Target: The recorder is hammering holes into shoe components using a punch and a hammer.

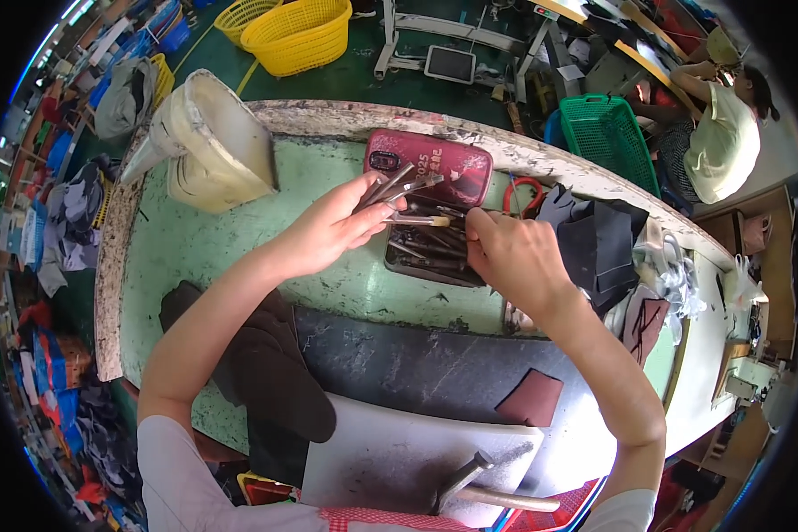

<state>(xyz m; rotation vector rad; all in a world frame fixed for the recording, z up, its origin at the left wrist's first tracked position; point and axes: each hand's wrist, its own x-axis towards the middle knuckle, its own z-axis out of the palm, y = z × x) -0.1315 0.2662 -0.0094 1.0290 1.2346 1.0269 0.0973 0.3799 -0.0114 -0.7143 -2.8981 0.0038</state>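
Several thin metal punches point(390, 188) stick out from my left hand point(324, 226), whose fingers are closed around them. Below these, a rod with a yellowish tip point(436, 222) also reaches out from the fingers. My right hand point(519, 253) is curled over the right side of an open tin full of dark metal punches point(430, 244). Its fingertips are pinched together near the punches, and whatever they grip is hidden. Behind both hands, the tin's dark red lid point(457, 168) lies tilted back on the green tabletop point(328, 293).
A cream plastic container point(222, 146) stands at the far left. Dark cut pieces point(275, 372) lie at the near left, and black pieces point(598, 244) at the right. Nearest me, a hammer point(461, 479) rests on a pale board point(372, 443). A person point(723, 142) sits at the far right.
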